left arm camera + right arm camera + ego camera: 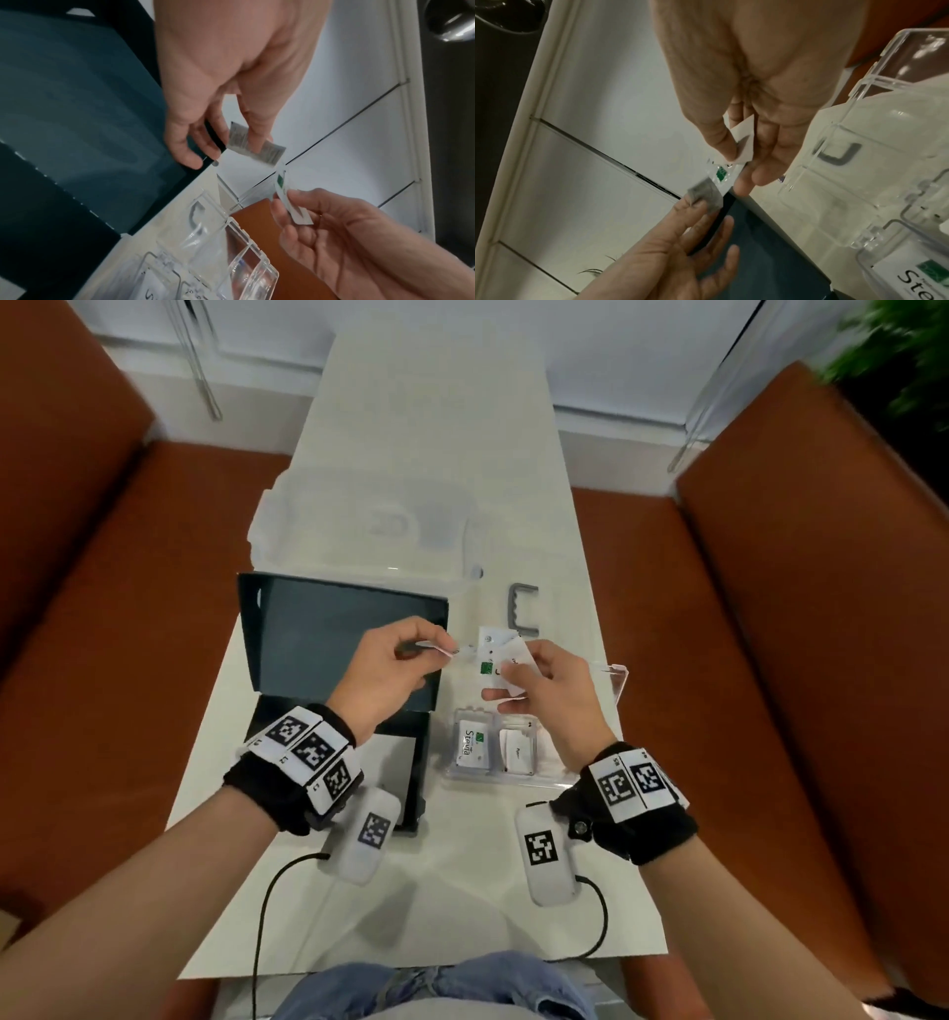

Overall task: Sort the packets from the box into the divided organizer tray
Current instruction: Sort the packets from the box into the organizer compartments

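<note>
My left hand [436,647] pinches a small grey-printed packet [268,153] by its edge, just above the right edge of the dark box lid [328,634]. My right hand [506,681] grips a few white packets [490,660], one with a green square [722,173], thumb pressed on the top one [743,140]. The two hands' packets nearly touch. The clear divided organizer tray [552,775] lies below the right hand, with a Stevia packet [472,748] in one compartment and a white packet [518,749] in the one beside it.
The dark box base [405,762] lies under my left wrist. A grey U-shaped piece [523,608] sits beyond the tray. A clear plastic cover [359,526] lies farther back. Orange seats [770,660] flank the narrow white table [452,891].
</note>
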